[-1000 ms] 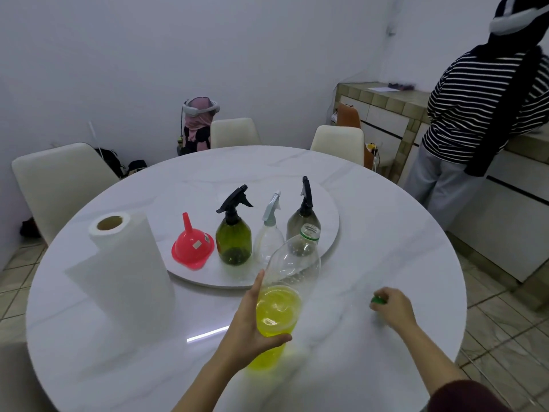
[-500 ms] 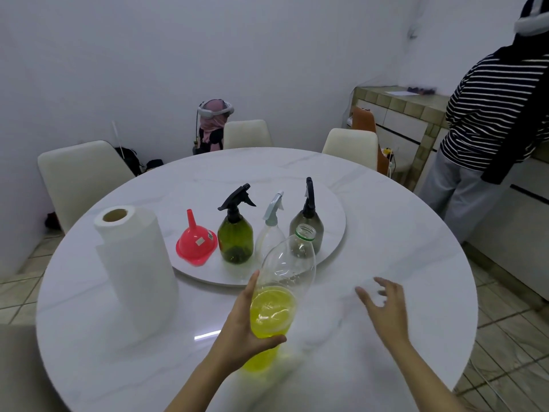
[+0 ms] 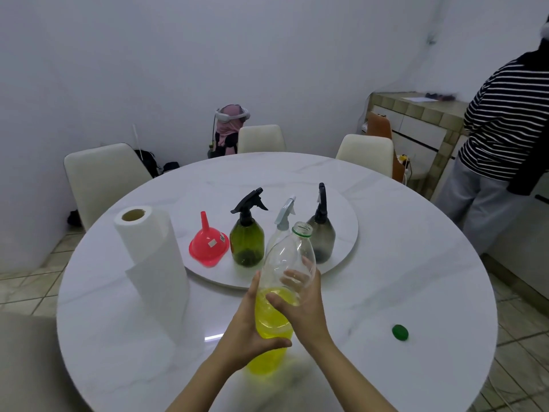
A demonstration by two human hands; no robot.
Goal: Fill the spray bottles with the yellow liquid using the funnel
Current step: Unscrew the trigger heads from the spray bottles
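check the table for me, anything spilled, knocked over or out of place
No spill shows. The red plastic funnel rests upside down, spout up, on the round white turntable. The small green cap lies loose near the table's right edge, off the clear plastic bottle of yellow liquid that both hands grip. All three spray bottles stand upright.

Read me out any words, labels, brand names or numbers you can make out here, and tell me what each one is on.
No text can be read in this view.
Red funnel: two small stickers on its side, too small and blurred to read.
Bottle of yellow liquid: no label visible.
Three spray bottles, green, clear and grey: no visible print.
Green cap and paper towel roll: no markings visible.
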